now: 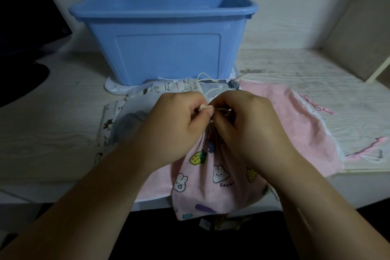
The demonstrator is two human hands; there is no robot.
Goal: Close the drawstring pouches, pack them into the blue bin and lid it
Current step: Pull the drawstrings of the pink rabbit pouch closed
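Closest to me, the rabbit-print pouch [211,181] hangs partly over the front edge of the worktop [52,143], with its neck gathered up between my hands. My left grip [175,126] is pinched on the drawstring [203,108] right at the neck, thumb pressed over the cord. My right grip [242,126] curls in from the other side and, as far as I can see, pinches the same cord. I judge this to be the cinch or tie-off on the first pouch.

With the pouch body dangling off the edge, slackening both grips together could let it slide to the floor. Pulling harder on one side could bunch the neck unevenly and leave the mouth gaping. The pouch also lies on the plain pink pouch [295,116], so a sharp tug may drag that cloth forward too.

Just past my knuckles a loose white cord [207,79] trails from the cat-print pouch [126,110], near enough to snag a finger. Both of those pouches lie flat and look not yet closed.

Farthest back, the blue bin [168,48] stands open and upright. It sits on a white piece [111,88] that I take for the lid. If so, the packed bin must be lifted off it, and a careless lift could tip the bin.
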